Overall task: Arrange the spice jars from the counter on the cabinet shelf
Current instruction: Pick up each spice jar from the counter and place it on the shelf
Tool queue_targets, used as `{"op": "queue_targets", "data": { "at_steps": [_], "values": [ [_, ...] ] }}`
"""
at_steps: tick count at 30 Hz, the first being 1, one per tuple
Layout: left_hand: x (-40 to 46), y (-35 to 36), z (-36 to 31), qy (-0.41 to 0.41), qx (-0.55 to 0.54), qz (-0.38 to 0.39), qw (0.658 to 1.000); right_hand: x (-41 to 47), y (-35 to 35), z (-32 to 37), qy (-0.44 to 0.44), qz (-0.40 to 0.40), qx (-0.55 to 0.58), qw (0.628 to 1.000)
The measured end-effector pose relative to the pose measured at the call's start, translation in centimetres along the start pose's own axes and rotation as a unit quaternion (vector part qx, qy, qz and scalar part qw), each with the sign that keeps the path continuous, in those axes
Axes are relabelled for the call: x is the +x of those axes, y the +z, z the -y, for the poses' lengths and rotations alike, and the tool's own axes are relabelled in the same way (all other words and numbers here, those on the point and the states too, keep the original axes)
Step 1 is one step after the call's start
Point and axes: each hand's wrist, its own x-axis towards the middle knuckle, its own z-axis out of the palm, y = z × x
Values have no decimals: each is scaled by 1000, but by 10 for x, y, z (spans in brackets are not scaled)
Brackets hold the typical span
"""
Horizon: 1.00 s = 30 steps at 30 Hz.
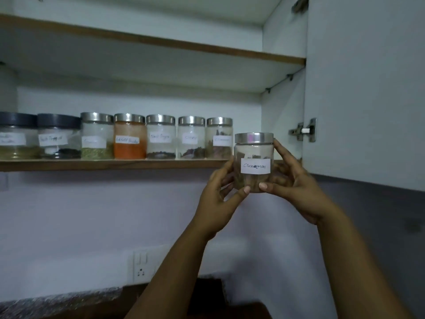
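Observation:
A glass jar labelled "Cinnamon" (254, 155) with a steel lid is held up in front of the right end of the cabinet shelf (110, 164). My left hand (218, 199) grips its left side and bottom. My right hand (292, 183) grips its right side, with the thumb under the base. Several labelled spice jars stand in a row on the shelf, among them an orange-powder jar (130, 137) and two dark-lidded jars (58, 137) at the left. The nearest shelf jar (219, 138) stands just left of the held one.
The cabinet's open door (368, 88) hangs at the right on a metal hinge (304, 130). An upper shelf (161, 42) runs above. Below are a wall socket (140, 264) and a dark counter (69, 305). Shelf room shows right of the last jar.

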Motion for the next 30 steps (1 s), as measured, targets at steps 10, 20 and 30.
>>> {"op": "queue_targets", "data": {
  "at_steps": [10, 20, 30],
  "values": [
    [98, 37, 12, 25, 69, -20, 997, 93, -73, -13, -9, 58, -64, 996],
    [125, 54, 39, 71, 402, -126, 904, 140, -75, -30, 58, 113, -213, 969],
    [112, 53, 76, 260, 529, -250, 768, 169, -70, -41, 150, 138, -203, 958]
  ]
}}
